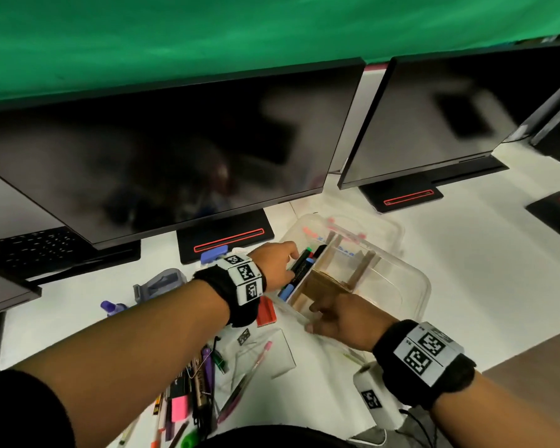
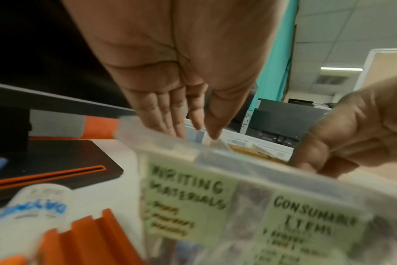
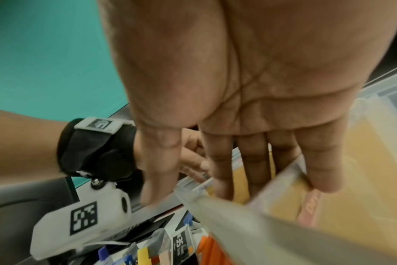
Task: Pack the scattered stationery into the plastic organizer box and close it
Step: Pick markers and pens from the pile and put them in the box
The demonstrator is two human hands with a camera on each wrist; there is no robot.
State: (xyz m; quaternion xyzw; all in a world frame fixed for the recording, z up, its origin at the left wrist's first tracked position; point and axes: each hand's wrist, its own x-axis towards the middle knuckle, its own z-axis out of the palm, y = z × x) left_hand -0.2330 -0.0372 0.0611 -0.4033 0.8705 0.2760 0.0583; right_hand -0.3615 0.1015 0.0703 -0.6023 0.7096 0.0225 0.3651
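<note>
The clear plastic organizer box point(image 1: 424, 286) stands open on the white desk, with cardboard dividers point(image 1: 362, 263) inside and its lid point(image 1: 353, 226) lying behind it. Several markers point(image 1: 299, 265) lie in its left compartment. My left hand point(image 1: 288, 257) reaches over the rim with straight fingers point(image 2: 170, 122) that touch those markers. My right hand point(image 1: 320, 318) holds the box's near wall point(image 3: 238, 215), fingers point(image 3: 256, 170) inside and thumb outside. Loose pens point(image 1: 201, 383), a pink pen point(image 1: 249, 373) and a pink eraser point(image 1: 179, 409) lie near the desk's front edge.
A grey stapler point(image 1: 162, 282), a purple bottle point(image 1: 112, 307) and an orange ribbed piece point(image 1: 265, 313) lie left of the box. Two dark monitors point(image 1: 175, 150) on stands point(image 1: 223, 240) block the back. A keyboard point(image 1: 46, 250) sits far left. Labels point(image 2: 188, 197) cover the box's front wall.
</note>
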